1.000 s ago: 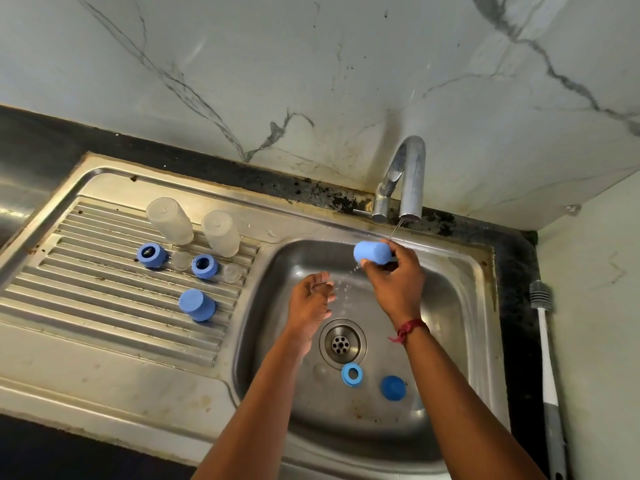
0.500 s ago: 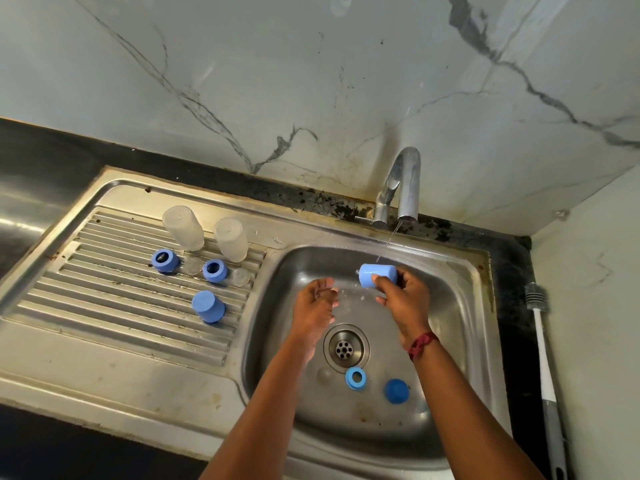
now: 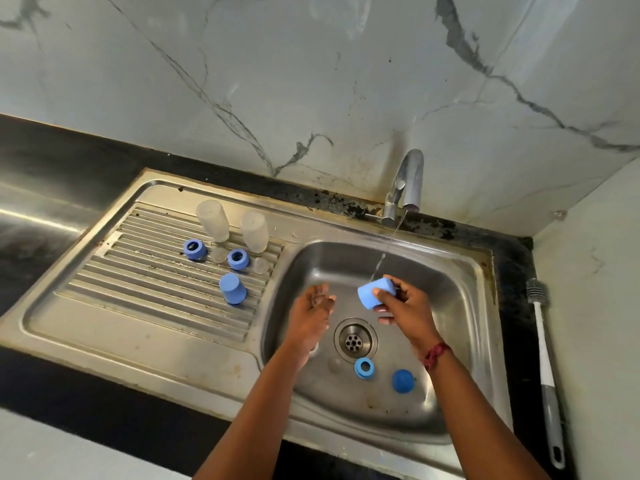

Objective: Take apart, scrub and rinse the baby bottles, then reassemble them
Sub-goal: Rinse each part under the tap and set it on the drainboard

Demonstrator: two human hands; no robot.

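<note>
1. R hand [image 3: 407, 306]: fingers grip cap [image 3: 375, 296] under tap [image 3: 408, 181] stream, over basin toward sink [image 3: 460, 299] back edge.
2. L hand [image 3: 311, 306]: fingers loosely curled; can't tell if holding anything.
3. Rinse tip: open side into stream, rotate, shake out.
4. Wet steel sink; 2 bottles [image 3: 213, 220] on drainboard at back left; brush [image 3: 543, 368] along right edge; marble wall behind.

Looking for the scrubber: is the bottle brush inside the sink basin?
No, the bottle brush lies on the dark counter right of the sink basin.
</note>
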